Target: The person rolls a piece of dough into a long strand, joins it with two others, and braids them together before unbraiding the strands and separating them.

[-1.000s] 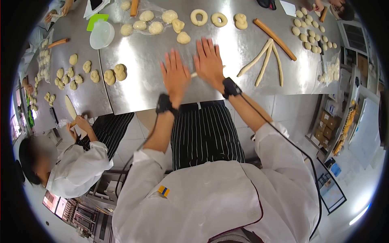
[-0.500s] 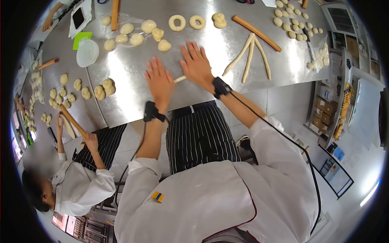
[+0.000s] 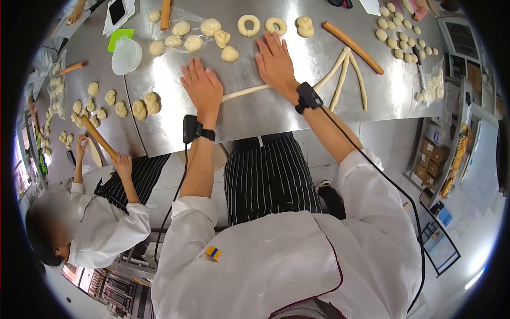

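Observation:
A thin dough rope lies on the metal table between my two palms, its ends hidden under them. My left hand rests flat on its left end, fingers stretched out and pointing away from me. Over the right end lies my right hand, also flat, with its fingertips close to a dough ring. Just right of that hand, three dough strands are joined at the top and fan out toward me. Ahead of my left hand sits a round dough ball.
A wooden rolling pin lies beyond the strands. Plastic-wrapped dough balls, a white bowl and knotted dough pieces are to the left. A co-worker at the left holds another rolling pin.
My hands have moved farther apart, and more of the dough rope shows between them. The whole view has shifted slightly. The co-worker's rolling pin has shifted a little.

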{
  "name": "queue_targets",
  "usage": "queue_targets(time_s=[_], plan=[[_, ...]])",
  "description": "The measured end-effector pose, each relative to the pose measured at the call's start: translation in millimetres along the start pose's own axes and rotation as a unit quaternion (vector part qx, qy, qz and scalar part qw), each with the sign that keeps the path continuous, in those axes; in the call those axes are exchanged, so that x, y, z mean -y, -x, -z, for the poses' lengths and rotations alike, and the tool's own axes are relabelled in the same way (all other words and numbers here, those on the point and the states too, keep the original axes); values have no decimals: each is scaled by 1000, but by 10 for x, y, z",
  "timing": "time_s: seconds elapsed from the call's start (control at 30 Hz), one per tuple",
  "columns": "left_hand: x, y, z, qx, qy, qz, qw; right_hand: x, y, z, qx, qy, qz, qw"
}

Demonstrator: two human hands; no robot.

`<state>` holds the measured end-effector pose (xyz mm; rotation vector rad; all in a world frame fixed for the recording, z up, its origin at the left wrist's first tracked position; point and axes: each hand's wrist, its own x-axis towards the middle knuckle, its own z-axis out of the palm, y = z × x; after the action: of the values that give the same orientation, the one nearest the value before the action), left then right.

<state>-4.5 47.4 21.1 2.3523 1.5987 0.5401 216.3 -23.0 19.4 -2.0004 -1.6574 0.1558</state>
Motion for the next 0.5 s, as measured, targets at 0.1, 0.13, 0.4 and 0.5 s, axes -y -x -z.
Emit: queue_targets(time_s=[0.1,0.13,0.4,0.5], plan=[[55,268,12,12,7,-23,1000,111,295,150,22,3,13,1000],[10,315,-28,12,6,-22,1000,138,330,113,23,2,15,1000],[-236,654,-173,81,-13,-60,995,397,540,-100,50,30,-44,997],[-208,945,-10,111,-35,-67,991,427,995,40,88,53,-38,994]])
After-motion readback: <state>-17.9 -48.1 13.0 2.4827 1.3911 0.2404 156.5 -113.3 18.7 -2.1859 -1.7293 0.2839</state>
